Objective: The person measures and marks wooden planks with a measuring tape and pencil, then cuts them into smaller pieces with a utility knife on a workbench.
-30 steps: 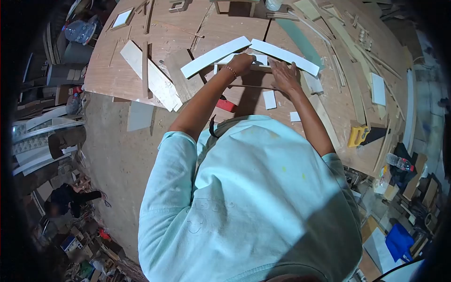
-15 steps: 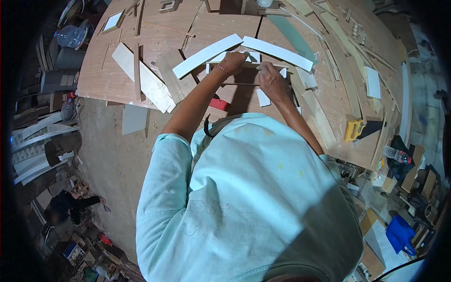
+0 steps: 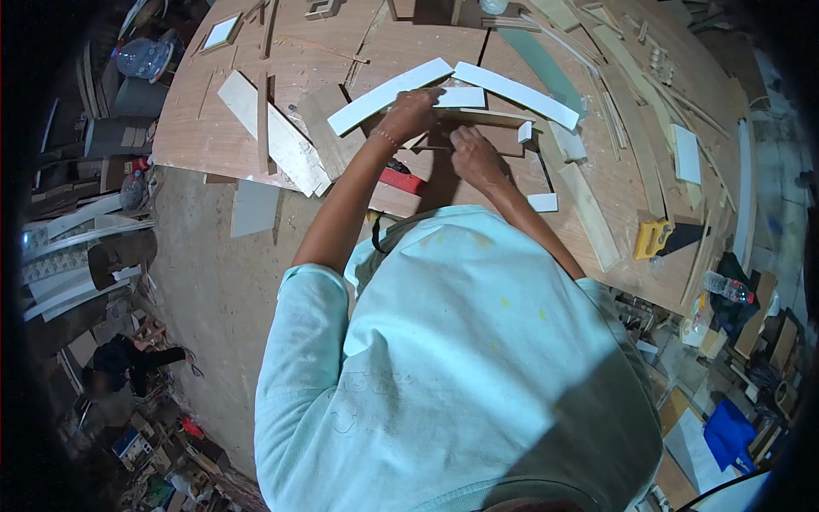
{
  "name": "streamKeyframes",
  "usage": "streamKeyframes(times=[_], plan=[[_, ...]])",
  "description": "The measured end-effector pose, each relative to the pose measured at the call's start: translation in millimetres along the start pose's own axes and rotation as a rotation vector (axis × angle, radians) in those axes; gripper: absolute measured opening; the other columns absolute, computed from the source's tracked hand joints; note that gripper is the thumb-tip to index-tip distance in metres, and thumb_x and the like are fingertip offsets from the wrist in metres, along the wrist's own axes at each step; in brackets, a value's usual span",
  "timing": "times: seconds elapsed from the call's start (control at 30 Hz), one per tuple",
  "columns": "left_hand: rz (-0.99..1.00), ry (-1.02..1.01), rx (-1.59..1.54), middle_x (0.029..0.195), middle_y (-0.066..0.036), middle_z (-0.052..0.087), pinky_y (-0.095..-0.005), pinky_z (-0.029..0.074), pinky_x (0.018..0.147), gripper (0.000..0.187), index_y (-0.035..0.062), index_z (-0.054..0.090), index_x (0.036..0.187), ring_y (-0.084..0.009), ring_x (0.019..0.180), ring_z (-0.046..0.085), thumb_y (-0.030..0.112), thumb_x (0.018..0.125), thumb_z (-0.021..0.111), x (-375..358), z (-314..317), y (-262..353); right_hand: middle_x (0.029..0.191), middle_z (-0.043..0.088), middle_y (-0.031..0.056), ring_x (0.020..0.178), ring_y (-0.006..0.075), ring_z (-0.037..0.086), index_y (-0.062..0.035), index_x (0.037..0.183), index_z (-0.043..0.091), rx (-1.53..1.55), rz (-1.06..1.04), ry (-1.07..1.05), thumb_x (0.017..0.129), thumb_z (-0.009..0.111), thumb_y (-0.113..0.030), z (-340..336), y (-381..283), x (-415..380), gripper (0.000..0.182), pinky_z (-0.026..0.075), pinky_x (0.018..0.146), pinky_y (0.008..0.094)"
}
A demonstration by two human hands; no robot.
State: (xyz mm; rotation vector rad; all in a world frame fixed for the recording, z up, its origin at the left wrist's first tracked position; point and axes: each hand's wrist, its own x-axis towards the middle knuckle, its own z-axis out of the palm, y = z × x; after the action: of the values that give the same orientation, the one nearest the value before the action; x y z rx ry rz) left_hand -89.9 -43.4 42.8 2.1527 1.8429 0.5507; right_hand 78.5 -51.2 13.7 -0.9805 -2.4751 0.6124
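On the wooden worktable, my left hand [image 3: 415, 112] is closed at the left end of a wooden strip with a white end [image 3: 495, 119]. Its fingertips reach the edge of a flat white piece [image 3: 461, 97]. My right hand [image 3: 475, 157] is lower and nearer me, its fingers curled just below the strip; whatever they may hold is hidden. Two long white boards, a left one [image 3: 388, 96] and a right one [image 3: 517, 94], lie angled in a shallow arch beyond my hands. A small white block [image 3: 543, 202] rests right of my right forearm.
A red-handled tool [image 3: 400, 179] lies near the table's front edge. To the right are a yellow-handled saw [image 3: 653, 239] and several wooden strips. A pale plank [image 3: 269, 136] lies on the left. Another person [image 3: 128, 365] is at the lower left.
My right hand has moved left and toward me, away from the strip's right end. The flat white piece by my left hand now shows more. The view has shifted slightly.
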Motion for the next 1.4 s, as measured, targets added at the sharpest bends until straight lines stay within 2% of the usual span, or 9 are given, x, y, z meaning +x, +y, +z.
streamKeyframes(times=[0.07,0.2,0.33,0.5,0.63,0.7,0.8,1.1,1.4], plan=[[-0.042,0.041,-0.069,0.086,-0.017,0.059,-0.0374,0.045,0.07,0.029,0.0013,0.054,0.097,-0.03,0.08,0.057,0.005,0.069,0.055,-9,-7,6,0.086,0.052,0.0181,0.094,0.0345,0.046,0.0031,0.073,0.051,-0.077,0.067,-0.164,0.062,0.041,0.002,3,-10,1,0.015,0.038,0.081,0.0432],[-0.019,0.2,0.004,0.089,-0.016,0.056,-0.0376,0.041,0.073,0.032,0.0024,0.054,0.098,-0.0303,0.082,0.054,0.009,0.066,0.058,-22,-15,16,0.093,0.048,0.0216,0.097,0.0346,0.043,0.0026,0.077,0.056,-0.108,0.016,-0.109,0.068,0.042,-0.006,16,-10,-4,0.018,0.033,0.083,0.0506],[0.034,0.244,-0.12,0.085,-0.016,0.056,-0.0372,0.044,0.066,0.031,0.0009,0.052,0.099,-0.0311,0.074,0.055,0.003,0.069,0.058,-31,-17,27,0.098,0.047,0.0223,0.101,0.0359,0.041,0.0028,0.089,0.054,-0.021,0.083,0.032,0.073,0.041,-0.01,18,-13,-6,0.024,0.031,0.086,0.0506],[0.005,0.221,-0.29,0.084,-0.018,0.053,-0.0402,0.044,0.065,0.03,0.0,0.051,0.099,-0.033,0.075,0.054,0.001,0.07,0.054,-48,-9,39,0.102,0.045,0.0215,0.097,0.036,0.042,0.0017,0.108,0.042,0.005,0.211,-0.044,0.077,0.04,-0.018,29,-25,-1,0.036,0.031,0.088,0.0451],[-0.036,0.207,-0.335,0.08,-0.014,0.057,-0.0321,0.045,0.062,0.029,0.0013,0.054,0.098,-0.0244,0.07,0.058,-0.002,0.069,0.055,-67,-13,32,0.104,0.046,0.0174,0.097,0.0339,0.041,-0.0037,0.104,0.045,0.089,0.261,-0.036,0.076,0.043,-0.019,16,-53,4,0.033,0.034,0.083,0.0449],[-0.026,0.198,-0.352,0.079,-0.014,0.058,-0.0309,0.045,0.061,0.028,0.0013,0.055,0.097,-0.0225,0.069,0.058,-0.003,0.069,0.056,-76,-18,27,0.104,0.046,0.0143,0.099,0.0308,0.041,-0.0082,0.1,0.047,0.122,0.224,0.139,0.073,0.048,-0.021,45,-48,1,0.03,0.034,0.08,0.0441],[-0.15,0.129,-0.566,0.079,-0.013,0.06,-0.0254,0.046,0.059,0.027,-0.0002,0.055,0.095,-0.0148,0.069,0.059,-0.005,0.069,0.055,-91,-22,22,0.101,0.046,0.0114,0.099,0.0267,0.041,-0.0097,0.097,0.049,-0.158,0.086,0.221,0.071,0.052,-0.022,63,-44,4,0.029,0.033,0.078,0.0414],[-0.233,0.025,-0.663,0.074,-0.01,0.061,-0.0231,0.046,0.06,0.014,-0.0037,0.058,0.084,-0.0125,0.068,0.059,-0.004,0.07,0.056,-107,2,1,0.093,0.048,0.0094,0.092,0.0248,0.044,-0.0065,0.091,0.05,-0.321,0.296,0.132,0.06,0.058,-0.006,63,-56,8,0.032,0.034,0.075,0.038],[-0.261,-0.028,-0.779,0.06,-0.007,0.058,-0.0233,0.041,0.046,0.013,-0.002,0.058,0.078,-0.0098,0.048,0.053,0.008,0.079,0.051,-119,4,20,0.099,0.049,0.0112,0.097,0.028,0.043,-0.0048,0.092,0.051,-0.184,0.483,0.225,0.064,0.063,-0.023,39,-65,-48,0.036,0.034,0.08,0.0415]])
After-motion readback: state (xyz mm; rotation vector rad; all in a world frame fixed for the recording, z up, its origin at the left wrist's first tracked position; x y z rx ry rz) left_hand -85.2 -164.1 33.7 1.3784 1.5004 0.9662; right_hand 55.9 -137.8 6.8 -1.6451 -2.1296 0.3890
